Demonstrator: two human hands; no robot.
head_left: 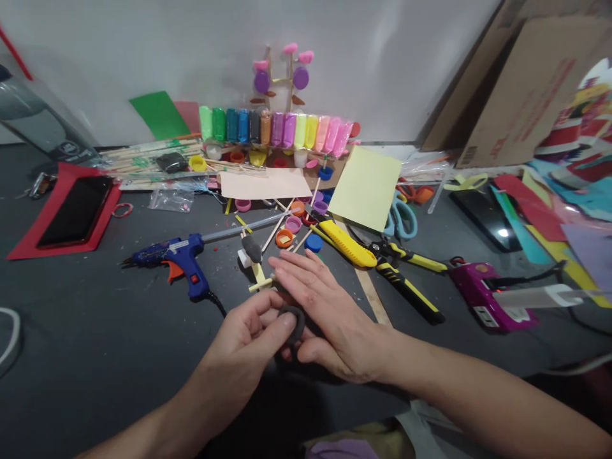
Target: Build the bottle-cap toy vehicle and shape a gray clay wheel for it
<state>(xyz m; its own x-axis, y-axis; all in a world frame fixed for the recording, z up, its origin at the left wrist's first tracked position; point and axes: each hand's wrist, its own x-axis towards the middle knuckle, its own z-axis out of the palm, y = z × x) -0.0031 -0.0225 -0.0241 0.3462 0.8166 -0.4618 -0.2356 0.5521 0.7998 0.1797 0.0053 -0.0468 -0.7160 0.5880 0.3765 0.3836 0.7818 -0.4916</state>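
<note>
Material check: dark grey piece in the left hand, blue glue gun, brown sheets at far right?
Dark grey piece, left hand: likely modelling clay or foam; matte, smooth, rounded edges.
Blue glue gun: looks like hard plastic; moulded body, slight sheen.
Brown sheets: cardboard, by the matte tan face and red print.

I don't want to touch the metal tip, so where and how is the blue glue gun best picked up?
Probably by the handle of the glue gun, from the near side: it lies flat, handle toward you, with its nozzle pointing left. Wrap above the cord and keep fingers off the orange trigger.
</note>
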